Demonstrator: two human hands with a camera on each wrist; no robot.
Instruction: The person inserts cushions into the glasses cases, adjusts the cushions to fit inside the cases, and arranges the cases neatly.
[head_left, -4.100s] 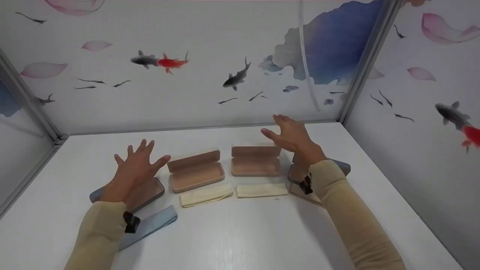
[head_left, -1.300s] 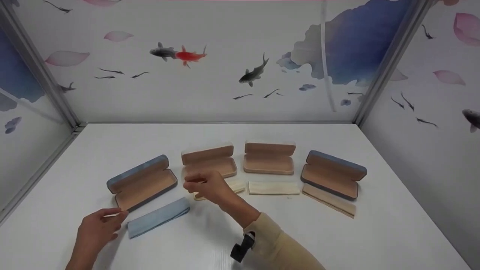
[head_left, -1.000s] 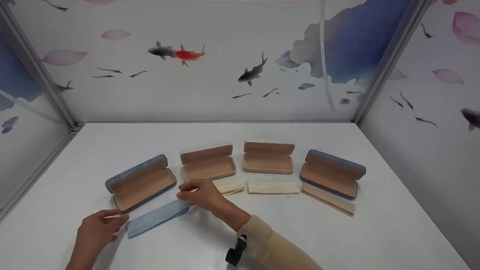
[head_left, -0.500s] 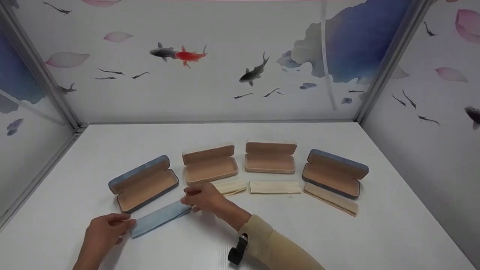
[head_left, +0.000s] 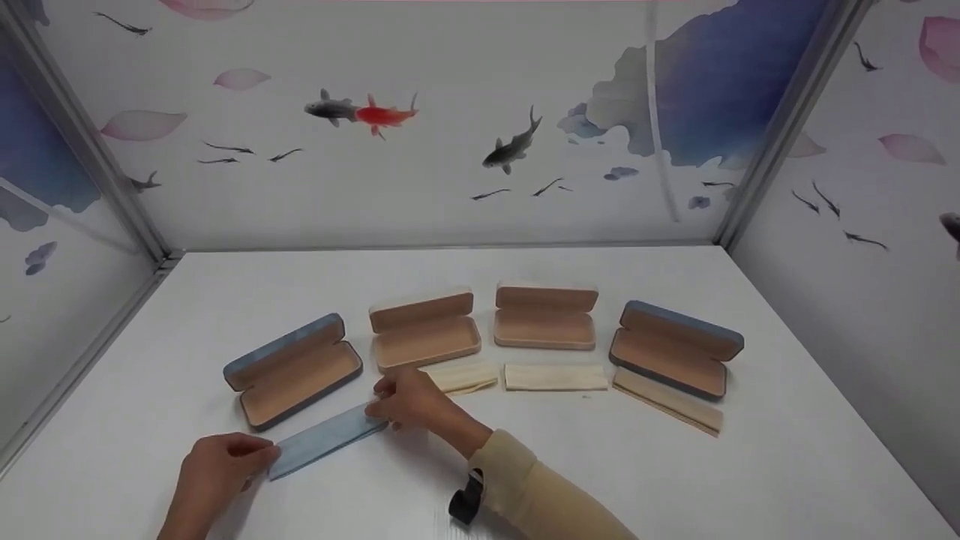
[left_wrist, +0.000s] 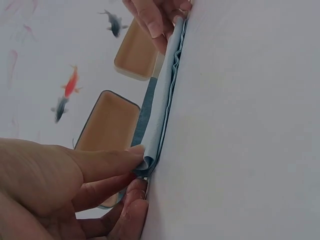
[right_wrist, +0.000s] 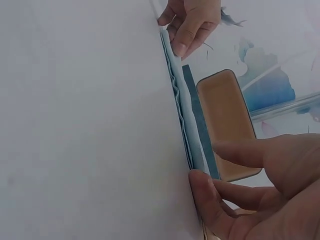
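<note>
A folded light-blue cloth (head_left: pixel 324 442) lies on the white table in front of the open blue glasses case (head_left: pixel 304 384) at the left. My left hand (head_left: pixel 217 471) pinches the cloth's left end; in the left wrist view its thumb (left_wrist: pixel 112 162) lies over the fold and the fingers are beneath. At the other end, my right hand (head_left: pixel 420 405) holds the cloth between thumb and fingers, as the right wrist view shows. Layered edges of the cloth (right_wrist: pixel 186 115) run between both hands. The glasses case beside it has nothing inside.
Two open cream glasses cases (head_left: pixel 427 341) (head_left: pixel 545 328) stand farther back, with another blue case (head_left: pixel 671 360) at the right. Pale-yellow cloths (head_left: pixel 469 377) (head_left: pixel 555 377) and a beige cloth (head_left: pixel 667 401) lie before them. Printed panels (head_left: pixel 420 195) enclose the table (head_left: pixel 525 480).
Both hands have come from spread above the cases down to the blue cloth. The right hand reached its right end, then the left hand moved rightward onto its left end.
</note>
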